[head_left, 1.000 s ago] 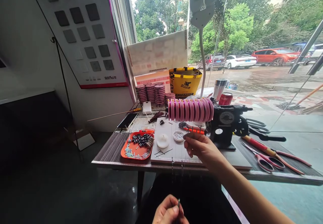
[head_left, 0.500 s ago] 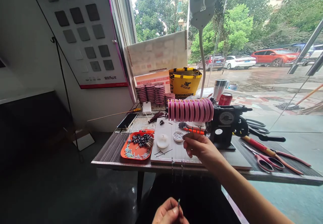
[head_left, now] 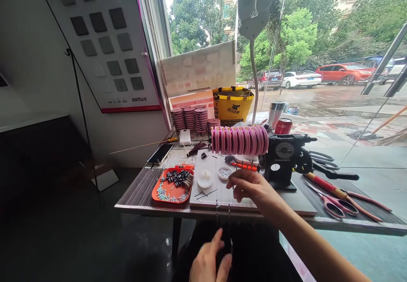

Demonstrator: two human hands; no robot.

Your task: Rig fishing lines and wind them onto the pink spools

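The right hand (head_left: 251,188) pinches a thin line (head_left: 229,214) just under the pink spools (head_left: 240,140), keeping it taut. Below, the left hand (head_left: 210,261) spreads its fingers beside the hanging end (barely visible), seemingly steadying it.

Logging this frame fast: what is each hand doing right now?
Left hand: fingers opened, touching thin hanging lines; grip cannot be told.
Right hand: fingers pinched on those lines below the pink spools.

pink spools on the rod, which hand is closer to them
Right. The right hand is just below and in front of the pink spools, over the white board; the left hand is low, off the table's near edge.
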